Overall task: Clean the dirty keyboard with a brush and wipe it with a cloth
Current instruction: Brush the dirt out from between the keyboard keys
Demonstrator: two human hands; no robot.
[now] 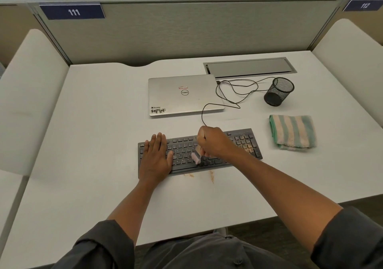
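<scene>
A black keyboard lies on the white desk, with brown crumbs on its right-hand number keys. My left hand rests flat on the keyboard's left end, fingers straight. My right hand grips a small brush over the middle keys; its pale bristles touch the lower rows and look blurred. Brown crumbs lie on the desk just in front of the keyboard. A folded green and pink striped cloth sits on the desk to the right of the keyboard.
A shut silver laptop lies behind the keyboard, with black cables looping to its right. A black mesh cup stands tilted at the back right. A metal cable hatch sits near the grey partition.
</scene>
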